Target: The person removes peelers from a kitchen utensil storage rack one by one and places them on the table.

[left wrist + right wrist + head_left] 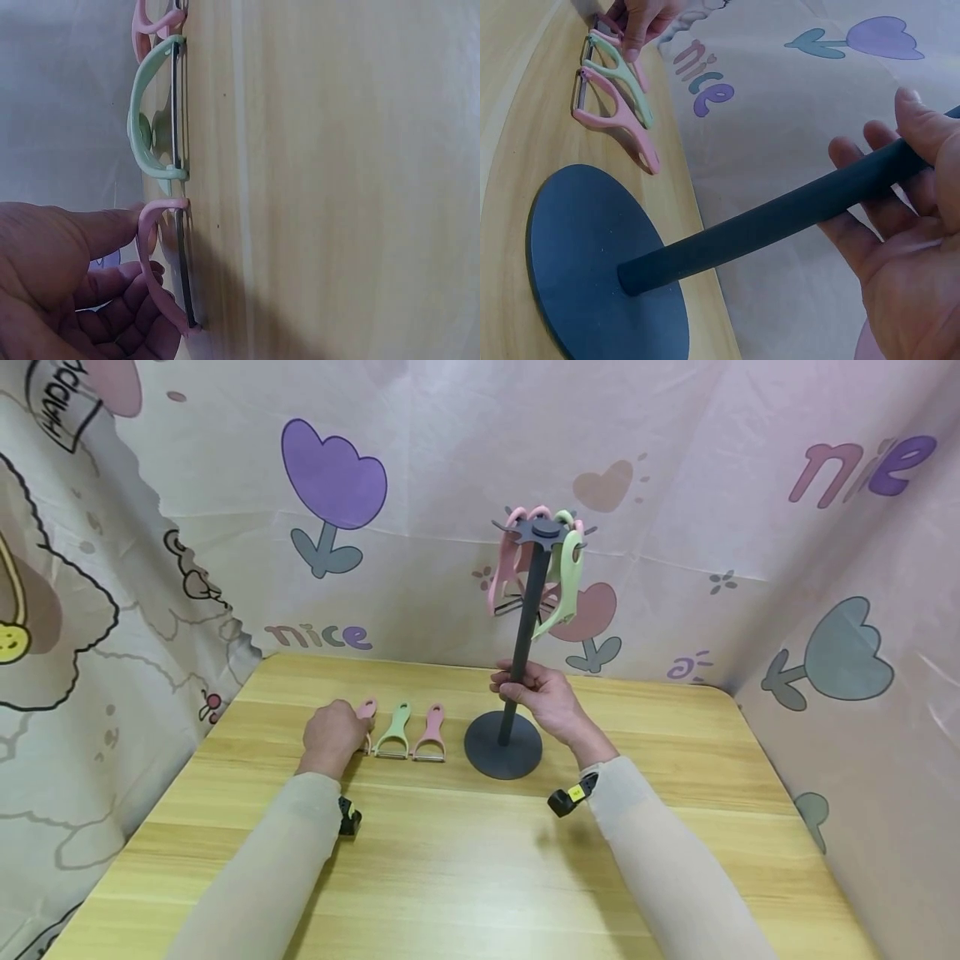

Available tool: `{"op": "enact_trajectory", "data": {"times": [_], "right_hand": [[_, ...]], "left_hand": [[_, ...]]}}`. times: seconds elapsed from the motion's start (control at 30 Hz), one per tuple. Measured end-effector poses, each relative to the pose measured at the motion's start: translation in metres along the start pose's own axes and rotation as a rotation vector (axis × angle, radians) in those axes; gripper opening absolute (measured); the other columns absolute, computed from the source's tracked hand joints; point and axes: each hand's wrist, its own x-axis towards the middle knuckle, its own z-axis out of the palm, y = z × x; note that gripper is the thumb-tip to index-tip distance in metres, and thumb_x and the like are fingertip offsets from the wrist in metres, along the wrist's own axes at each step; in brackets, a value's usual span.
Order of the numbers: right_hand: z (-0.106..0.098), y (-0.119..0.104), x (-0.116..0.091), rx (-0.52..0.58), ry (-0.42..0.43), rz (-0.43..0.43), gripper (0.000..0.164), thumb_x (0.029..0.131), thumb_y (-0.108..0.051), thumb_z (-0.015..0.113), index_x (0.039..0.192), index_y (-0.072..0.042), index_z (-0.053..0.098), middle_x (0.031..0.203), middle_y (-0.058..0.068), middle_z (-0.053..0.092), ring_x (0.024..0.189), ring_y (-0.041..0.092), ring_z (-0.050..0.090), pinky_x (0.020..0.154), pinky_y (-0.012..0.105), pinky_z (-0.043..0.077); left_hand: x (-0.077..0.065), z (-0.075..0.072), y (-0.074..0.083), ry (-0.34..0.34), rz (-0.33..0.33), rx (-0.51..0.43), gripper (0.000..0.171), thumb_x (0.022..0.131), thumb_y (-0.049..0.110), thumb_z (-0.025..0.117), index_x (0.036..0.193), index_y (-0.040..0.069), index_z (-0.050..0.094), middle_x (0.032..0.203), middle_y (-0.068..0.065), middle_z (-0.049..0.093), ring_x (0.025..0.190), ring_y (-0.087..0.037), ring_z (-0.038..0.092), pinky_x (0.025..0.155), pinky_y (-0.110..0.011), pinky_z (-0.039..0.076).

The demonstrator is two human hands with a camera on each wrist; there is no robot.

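Nearest to the camera are the two pale sleeves, the left sleeve (251, 868) and the right sleeve (675, 860), which reach forward over the wooden table (465, 868). At each wrist sits a small black device (576, 792).

The left hand (330, 737) is clamped on the left pink peeler (368, 708): the thumb is against its frame, near the blade, and the other fingers are curled at the far side. Whether this peeler touches the table fully, I cannot tell. Just beside it, to the right, the green peeler (401, 720) lies on the table, and then the right pink peeler (434, 721). The three make a row, apart from one another, with the blades turned toward the person.

The right hand (551, 697) is closed around the pole of the dark stand (528, 627), in its lower part, with thumb and fingers on opposite sides. The round base (517, 762) rests on the table, to the right of the row.

At the top of the stand, several pink and green peelers hang from hooks; they overlap, so I cannot count them exactly. Behind the table hangs a pale cloth (465, 460) with printed flowers and words.
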Motion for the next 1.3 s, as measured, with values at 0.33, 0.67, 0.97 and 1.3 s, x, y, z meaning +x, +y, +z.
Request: {"op": "enact_trajectory", "data": {"times": [0.33, 0.67, 0.97, 1.3], "right_hand": [[0.0, -0.002, 0.0, -0.007, 0.02, -0.008, 0.036, 0.103, -0.004, 0.066, 0.138, 0.003, 0.064, 0.131, 0.027, 0.069, 0.12, 0.033, 0.072, 0.101, 0.046, 0.058], [-0.006, -0.004, 0.003, 0.024, -0.072, -0.004, 0.038, 0.105, 0.001, 0.06, 0.142, 0.008, 0.057, 0.132, 0.031, 0.067, 0.125, 0.039, 0.068, 0.104, 0.047, 0.056], [-0.002, 0.0, -0.002, -0.023, 0.0, -0.005, 0.042, 0.105, -0.007, 0.064, 0.146, -0.001, 0.059, 0.139, 0.02, 0.062, 0.119, 0.033, 0.072, 0.104, 0.042, 0.057], [0.004, 0.007, -0.006, 0.008, 0.123, -0.048, 0.041, 0.1, -0.006, 0.072, 0.14, 0.003, 0.064, 0.121, 0.021, 0.075, 0.105, 0.024, 0.078, 0.097, 0.036, 0.06]], "left_hand": [[0.002, 0.001, -0.001, -0.003, 0.004, 0.009, 0.037, 0.103, 0.036, 0.065, 0.093, 0.0, 0.067, 0.084, -0.017, 0.069, 0.071, -0.029, 0.06, 0.057, -0.037, 0.048], [0.001, 0.001, 0.0, 0.008, 0.002, 0.018, 0.039, 0.103, 0.036, 0.065, 0.092, -0.001, 0.068, 0.085, -0.019, 0.07, 0.072, -0.03, 0.061, 0.057, -0.038, 0.048], [0.002, 0.002, 0.0, 0.01, 0.005, 0.023, 0.038, 0.103, 0.035, 0.064, 0.092, 0.0, 0.068, 0.086, -0.019, 0.069, 0.073, -0.031, 0.06, 0.059, -0.038, 0.048], [0.0, 0.002, 0.001, 0.017, 0.003, 0.032, 0.04, 0.103, 0.036, 0.064, 0.098, -0.004, 0.068, 0.096, -0.026, 0.072, 0.079, -0.033, 0.064, 0.064, -0.043, 0.052]]}}
